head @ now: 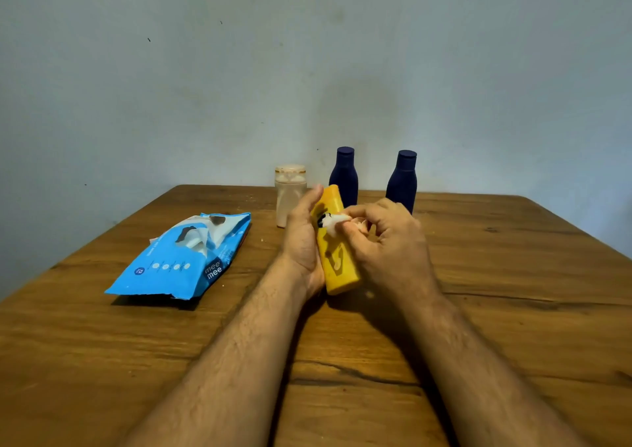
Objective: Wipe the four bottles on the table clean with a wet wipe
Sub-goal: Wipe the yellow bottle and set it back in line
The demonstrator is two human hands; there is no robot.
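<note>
I watch the left hand (302,241) grip the yellow bottle (337,245), its long axis tilting away, while the right hand (390,241) pinches the wet wipe (333,221) against it, 3 bottles standing just beyond.

We are reaching both bare forearms forward from the six o'clock edge of the view, and they are converging toward the centre. Our left hand (302,241) is standing on its edge with the palm facing three o'clock, fingers extending toward twelve o'clock and cradling the yellow bottle (337,258) from its nine o'clock side. Our right hand (390,245) is sitting at three o'clock of the left one, knuckles up, its thumb and curled fingers pinching the wet wipe (333,221) and pressing it against the bottle's face.
</note>
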